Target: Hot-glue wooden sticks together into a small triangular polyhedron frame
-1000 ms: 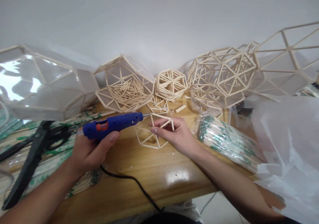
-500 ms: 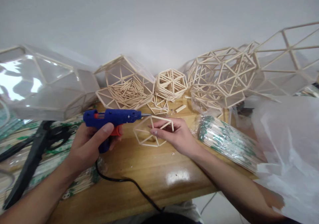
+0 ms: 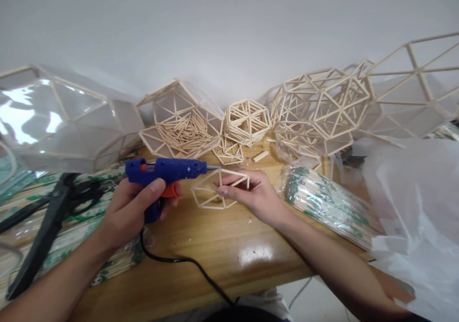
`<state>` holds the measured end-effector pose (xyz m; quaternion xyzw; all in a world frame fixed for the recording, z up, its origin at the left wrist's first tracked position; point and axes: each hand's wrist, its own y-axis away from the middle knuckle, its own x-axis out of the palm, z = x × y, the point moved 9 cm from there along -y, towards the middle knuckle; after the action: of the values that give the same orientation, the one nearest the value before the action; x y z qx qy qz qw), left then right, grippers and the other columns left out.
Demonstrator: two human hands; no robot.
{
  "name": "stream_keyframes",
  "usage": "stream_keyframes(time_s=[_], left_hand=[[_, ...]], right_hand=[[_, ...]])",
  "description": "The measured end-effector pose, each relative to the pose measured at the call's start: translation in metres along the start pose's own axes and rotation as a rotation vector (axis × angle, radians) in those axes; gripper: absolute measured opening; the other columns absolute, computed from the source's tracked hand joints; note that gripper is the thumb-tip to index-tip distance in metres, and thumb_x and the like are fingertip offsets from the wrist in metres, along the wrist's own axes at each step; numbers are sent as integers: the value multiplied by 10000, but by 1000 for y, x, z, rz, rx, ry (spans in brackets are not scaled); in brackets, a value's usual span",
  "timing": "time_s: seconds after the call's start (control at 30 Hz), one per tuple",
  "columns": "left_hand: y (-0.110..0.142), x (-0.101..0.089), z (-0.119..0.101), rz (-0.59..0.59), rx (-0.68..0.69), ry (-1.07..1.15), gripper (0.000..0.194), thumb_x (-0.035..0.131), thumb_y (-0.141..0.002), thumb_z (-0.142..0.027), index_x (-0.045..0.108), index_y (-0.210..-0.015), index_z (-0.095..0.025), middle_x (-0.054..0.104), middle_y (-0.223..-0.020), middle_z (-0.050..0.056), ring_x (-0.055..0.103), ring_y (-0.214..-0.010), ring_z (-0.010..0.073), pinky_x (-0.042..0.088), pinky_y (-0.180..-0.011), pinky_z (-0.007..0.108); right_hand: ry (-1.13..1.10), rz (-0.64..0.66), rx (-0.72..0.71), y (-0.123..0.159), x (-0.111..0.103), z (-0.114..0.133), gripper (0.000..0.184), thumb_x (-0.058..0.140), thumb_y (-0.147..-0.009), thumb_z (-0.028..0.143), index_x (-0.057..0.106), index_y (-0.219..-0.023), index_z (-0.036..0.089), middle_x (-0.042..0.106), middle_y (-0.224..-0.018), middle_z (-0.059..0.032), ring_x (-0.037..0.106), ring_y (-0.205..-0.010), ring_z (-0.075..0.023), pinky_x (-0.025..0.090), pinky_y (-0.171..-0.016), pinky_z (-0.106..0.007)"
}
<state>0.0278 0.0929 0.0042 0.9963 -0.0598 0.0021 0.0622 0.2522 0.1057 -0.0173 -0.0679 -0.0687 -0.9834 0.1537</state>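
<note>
Wrapped round the handle of a blue hot glue gun [image 3: 172, 169] is my left hand [image 3: 131, 205], its thumb along the side by the orange trigger [image 3: 171, 189]. The gun's metal nozzle points right, at the top corner of a small hexagonal frame of wooden sticks [image 3: 223, 207]. My right hand [image 3: 256, 193] pinches this frame near its hub between thumb and fingers, above the wooden table [image 3: 201, 245]. Whether the nozzle touches the stick or stays just off it I cannot tell. A black cord [image 3: 179, 260] runs from the gun toward the table's front edge.
Against the wall stand a pentagonal stick basket [image 3: 175, 97] of loose sticks, a stack of hexagonal frames [image 3: 247, 121] and larger stick domes [image 3: 322, 102]. Bagged sticks [image 3: 330, 207] lie right, beside white plastic [image 3: 412, 217]. Black scissors [image 3: 53, 226] rest on stick packs at left.
My left hand has shifted slightly right with the glue gun, bringing the nozzle a little farther over the frame's top corner. My right hand and the frame are nearly still.
</note>
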Motion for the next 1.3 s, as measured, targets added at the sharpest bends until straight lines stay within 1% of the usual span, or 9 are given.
stream_keyframes(time_s=[0.23,0.37,0.47,0.57,0.67,0.8,0.97,1.1,1.3], left_hand=[[-1,1,2,17,0,25,431,805,-865,-618,806,-848,-187,745,-652,69,641,-481,157,507,-400,215],[0,-1,6,0,-9,1,449,814,-850,-632,809,-844,-183,753,-667,78,651,-487,162,509,-399,217],[1,-3,8,-5,-21,-10,464,819,-840,-644,819,-839,-180,756,-670,86,658,-496,169,511,-400,221],[1,-3,5,-4,4,-17,459,811,-848,-643,827,-821,-185,745,-643,82,645,-482,161,504,-397,214],[1,-3,0,-17,34,-23,445,799,-865,-635,834,-813,-194,737,-624,74,636,-464,151,502,-400,205],[-1,-2,-4,-37,48,-20,462,815,-840,-650,830,-783,-193,727,-595,73,622,-431,146,491,-391,204],[-2,-2,-2,-57,30,-34,501,816,-823,-675,821,-766,-177,725,-580,80,615,-406,154,486,-379,218],[-2,-3,-3,-70,20,-45,520,830,-806,-674,813,-750,-157,723,-575,85,619,-411,157,493,-382,222],[-1,-2,-4,-64,11,-27,508,832,-806,-667,820,-767,-161,725,-584,83,621,-419,156,489,-392,220]], right_hand=[[-13,13,38,1,1,-4,298,996,-720,417,870,-894,211,825,-811,-39,712,-685,-161,568,-644,-292],[-26,11,44,0,0,-3,284,995,-722,410,870,-885,213,817,-786,-26,697,-662,-143,546,-627,-270],[-38,19,50,0,1,0,290,989,-727,427,869,-884,215,816,-781,-22,706,-670,-146,560,-647,-274],[-57,20,54,-1,1,1,287,999,-714,412,871,-883,220,816,-776,-17,708,-671,-147,569,-660,-278],[-72,16,51,-1,0,0,268,1006,-706,378,873,-882,225,817,-774,-15,696,-659,-138,551,-639,-267],[-66,8,50,0,0,-2,259,1005,-707,375,875,-877,229,837,-826,-30,711,-685,-145,558,-652,-274],[-31,8,51,1,-1,-3,290,1002,-712,407,879,-893,216,826,-802,-35,696,-670,-145,546,-630,-270],[-29,7,57,1,0,-3,311,1001,-709,434,878,-896,218,830,-824,-40,713,-693,-156,563,-645,-279],[-41,0,52,0,-2,-2,289,1003,-708,419,877,-892,235,841,-856,-40,724,-714,-162,578,-669,-292]])
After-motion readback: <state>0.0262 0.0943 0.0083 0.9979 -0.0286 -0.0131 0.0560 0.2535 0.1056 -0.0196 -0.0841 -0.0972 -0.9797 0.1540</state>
